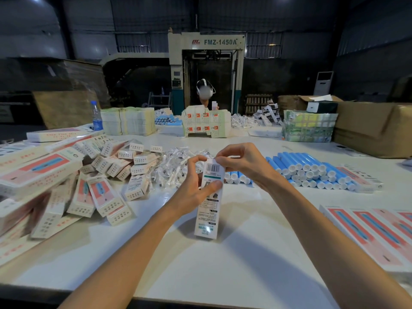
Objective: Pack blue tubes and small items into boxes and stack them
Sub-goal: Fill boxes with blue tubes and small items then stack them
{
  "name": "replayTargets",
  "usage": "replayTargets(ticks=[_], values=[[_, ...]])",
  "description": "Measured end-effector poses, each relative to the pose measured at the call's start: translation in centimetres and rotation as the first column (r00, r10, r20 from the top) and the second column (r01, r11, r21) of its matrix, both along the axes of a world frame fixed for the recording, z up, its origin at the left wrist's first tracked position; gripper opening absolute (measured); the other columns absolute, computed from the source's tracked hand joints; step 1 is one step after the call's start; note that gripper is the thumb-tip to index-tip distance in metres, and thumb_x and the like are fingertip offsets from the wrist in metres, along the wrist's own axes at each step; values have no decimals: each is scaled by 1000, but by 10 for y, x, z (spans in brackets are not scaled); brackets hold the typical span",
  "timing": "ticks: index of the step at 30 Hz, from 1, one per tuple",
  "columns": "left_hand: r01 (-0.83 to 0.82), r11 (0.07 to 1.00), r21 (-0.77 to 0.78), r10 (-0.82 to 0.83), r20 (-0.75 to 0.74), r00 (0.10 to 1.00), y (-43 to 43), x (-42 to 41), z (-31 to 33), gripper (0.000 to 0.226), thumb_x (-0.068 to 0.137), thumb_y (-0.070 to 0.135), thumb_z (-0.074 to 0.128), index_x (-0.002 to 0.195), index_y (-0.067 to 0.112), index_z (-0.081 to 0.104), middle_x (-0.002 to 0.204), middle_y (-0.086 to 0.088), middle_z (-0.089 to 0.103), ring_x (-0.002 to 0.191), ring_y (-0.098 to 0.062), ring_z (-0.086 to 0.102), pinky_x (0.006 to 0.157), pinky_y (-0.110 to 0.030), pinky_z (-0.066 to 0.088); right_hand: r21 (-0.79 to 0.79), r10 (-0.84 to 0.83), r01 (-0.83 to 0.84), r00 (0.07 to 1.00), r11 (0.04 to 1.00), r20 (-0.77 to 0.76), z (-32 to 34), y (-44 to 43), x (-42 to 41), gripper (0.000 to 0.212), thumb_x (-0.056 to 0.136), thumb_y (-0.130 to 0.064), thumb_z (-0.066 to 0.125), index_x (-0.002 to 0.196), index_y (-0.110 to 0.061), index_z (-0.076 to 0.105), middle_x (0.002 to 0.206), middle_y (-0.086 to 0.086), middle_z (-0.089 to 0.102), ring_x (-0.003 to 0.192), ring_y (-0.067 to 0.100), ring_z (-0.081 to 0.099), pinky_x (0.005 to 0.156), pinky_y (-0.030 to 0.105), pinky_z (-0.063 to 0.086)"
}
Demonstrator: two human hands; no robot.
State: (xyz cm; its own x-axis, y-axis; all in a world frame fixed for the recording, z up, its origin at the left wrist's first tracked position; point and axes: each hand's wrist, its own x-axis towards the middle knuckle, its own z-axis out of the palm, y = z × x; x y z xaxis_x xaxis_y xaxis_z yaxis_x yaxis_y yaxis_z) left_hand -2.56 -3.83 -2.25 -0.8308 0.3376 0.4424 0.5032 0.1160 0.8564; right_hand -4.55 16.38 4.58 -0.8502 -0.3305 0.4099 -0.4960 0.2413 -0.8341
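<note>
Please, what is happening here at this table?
A person is packing at a white table. The left hand grips a box around its middle, and the right hand pinches the box's top end, near the barcode. Whether the flap is closed cannot be seen. Blue tubes lie stacked to the right, wrapped small items behind the box, and a pile of boxes on the left.

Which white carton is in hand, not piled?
The tall white cardboard carton with a barcode, at centre: the left hand grips its side, the right hand pinches its top. The other cartons lie heaped left.
</note>
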Motion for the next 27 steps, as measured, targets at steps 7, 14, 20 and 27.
replayTargets(ticks=[7,14,20,27], values=[[75,982,174,-95,113,989,8,5,-4,49,99,28,66,138,39,39,111,3,71,98,-15,70,84,-29,59,-31,-43,43,999,999,3,-13,-5,-3,12,95,-18,75,96,-7,80,93,8,79,94,30,75,87,44,63],[22,935,353,-75,135,988,13,6,-6,41,101,23,62,136,30,42,109,-7,72,90,-25,71,78,-37,62,-174,44,-41,999,984,14,-31,-12,9,22,101,-20,68,118,-9,77,109,6,79,107,24,74,94,35,60],[-57,938,343,10,137,991,18,10,-7,22,114,42,47,132,30,44,110,-20,74,88,-43,76,73,-57,65,-152,-89,76,993,985,-76,-39,-20,17,22,101,-21,69,119,-12,78,106,0,79,101,15,73,87,29,57],[-111,958,266,96,69,993,17,3,-10,18,113,43,46,126,31,42,93,-16,73,75,-35,74,60,-47,63,-165,-157,134,978,977,-136,-45,-27,19,20,101,-18,67,116,-13,79,94,-1,80,87,15,76,75,23,57]])
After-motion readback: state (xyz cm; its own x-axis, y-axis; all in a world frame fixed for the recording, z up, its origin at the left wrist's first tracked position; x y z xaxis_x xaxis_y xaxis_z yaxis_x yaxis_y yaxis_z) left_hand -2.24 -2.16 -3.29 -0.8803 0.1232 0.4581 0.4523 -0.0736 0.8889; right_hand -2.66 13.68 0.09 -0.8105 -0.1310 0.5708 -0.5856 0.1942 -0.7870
